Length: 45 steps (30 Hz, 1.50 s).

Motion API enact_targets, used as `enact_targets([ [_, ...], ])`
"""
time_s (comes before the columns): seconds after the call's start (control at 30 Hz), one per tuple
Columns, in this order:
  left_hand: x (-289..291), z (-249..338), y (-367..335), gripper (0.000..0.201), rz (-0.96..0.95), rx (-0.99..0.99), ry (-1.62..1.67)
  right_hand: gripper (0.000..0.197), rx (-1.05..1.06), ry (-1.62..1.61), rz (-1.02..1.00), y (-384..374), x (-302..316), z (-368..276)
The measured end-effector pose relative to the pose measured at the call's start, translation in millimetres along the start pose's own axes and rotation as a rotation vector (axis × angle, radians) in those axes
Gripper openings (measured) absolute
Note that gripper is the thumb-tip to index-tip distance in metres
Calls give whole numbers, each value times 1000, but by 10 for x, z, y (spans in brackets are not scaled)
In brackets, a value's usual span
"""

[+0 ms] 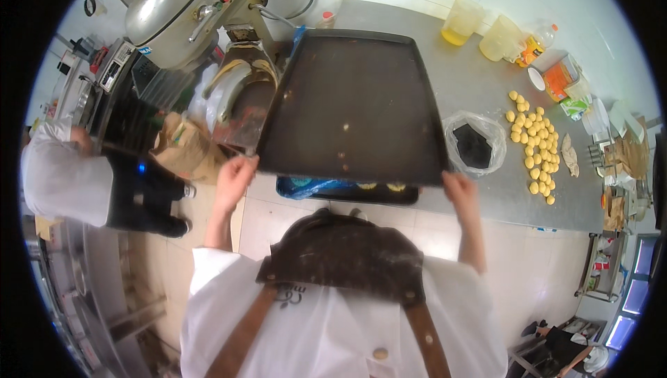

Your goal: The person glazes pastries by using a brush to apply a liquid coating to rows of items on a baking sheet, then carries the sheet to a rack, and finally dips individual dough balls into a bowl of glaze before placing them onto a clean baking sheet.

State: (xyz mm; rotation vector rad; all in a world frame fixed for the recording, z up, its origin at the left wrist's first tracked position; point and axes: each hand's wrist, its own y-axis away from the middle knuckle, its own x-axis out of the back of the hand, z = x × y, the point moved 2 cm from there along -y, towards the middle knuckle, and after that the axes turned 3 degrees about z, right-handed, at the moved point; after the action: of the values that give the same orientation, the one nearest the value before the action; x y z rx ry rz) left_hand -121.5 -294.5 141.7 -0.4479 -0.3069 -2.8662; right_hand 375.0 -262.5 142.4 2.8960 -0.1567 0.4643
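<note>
A large dark baking tray [354, 93] spans the middle of the head view, with only a few small specks on its surface. My left hand [236, 178] grips its near left corner, and my right hand [460, 189] grips the near right corner. Below its near edge, a second dark tray [389, 197] shows in part, with a crumpled blue plastic bag [313, 187] and a few round yellowish pieces [395, 187] in it. Most of this lower tray is hidden by the one I hold.
Right of the tray, a plastic-lined bowl [479, 143] with dark contents and many yellow dough balls [535, 142] sit on the steel table [479, 204]. Jugs [462, 20] and a bottle [538, 44] stand behind. A large mixer [187, 10] is at left, near another person [69, 173].
</note>
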Motion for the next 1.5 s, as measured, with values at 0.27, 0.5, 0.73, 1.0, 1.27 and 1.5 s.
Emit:
enact_targets([
  [0.27, 98, 1198, -436, 30, 47, -241, 416, 44, 240, -159, 191, -478, 211, -1419],
  [0.5, 199, 1969, -1047, 51, 258, -385, 228, 50, 305, -399, 191, -1018, 232, -2238],
  [0.73, 153, 2206, -1186, 107, 31, -201, 217, 50, 337, -485, 203, -1180, 169, -2508],
  [1.0, -19, 2337, -1149, 109, -175, -91, 532, 52, 334, -522, 236, -1265, 175, -2533],
  [1.27, 109, 1886, -980, 90, -275, 5, 509, 40, 245, -341, 192, -913, 278, -1984],
  [1.5, 58, 580, -369, 60, -172, 205, 147, 31, -17, 110, -100, -184, 225, -592],
])
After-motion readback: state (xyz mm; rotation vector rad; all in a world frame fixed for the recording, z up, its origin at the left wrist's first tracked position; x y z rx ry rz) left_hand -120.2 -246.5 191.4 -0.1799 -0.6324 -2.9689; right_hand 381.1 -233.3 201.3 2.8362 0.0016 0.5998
